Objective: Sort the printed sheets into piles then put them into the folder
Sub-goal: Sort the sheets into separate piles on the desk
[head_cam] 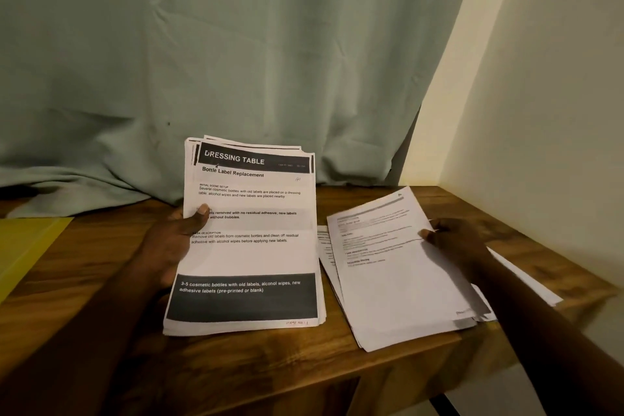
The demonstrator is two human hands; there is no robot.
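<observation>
A stack of printed sheets (250, 257) stands tilted up at the middle of the wooden table, its top page headed "DRESSING TABLE". My left hand (175, 240) grips this stack at its left edge, thumb on the front page. To the right, my right hand (456, 243) holds a single printed sheet (395, 273) by its right edge, just above a loose pile of sheets (329, 257) lying on the table. A yellow folder (27, 246) lies flat at the far left of the table.
The wooden table (270, 365) stands against a pale green curtain (236, 61) at the back and a cream wall (540, 111) on the right. The table's front edge runs close below the sheets, and its right edge lies just past the pile.
</observation>
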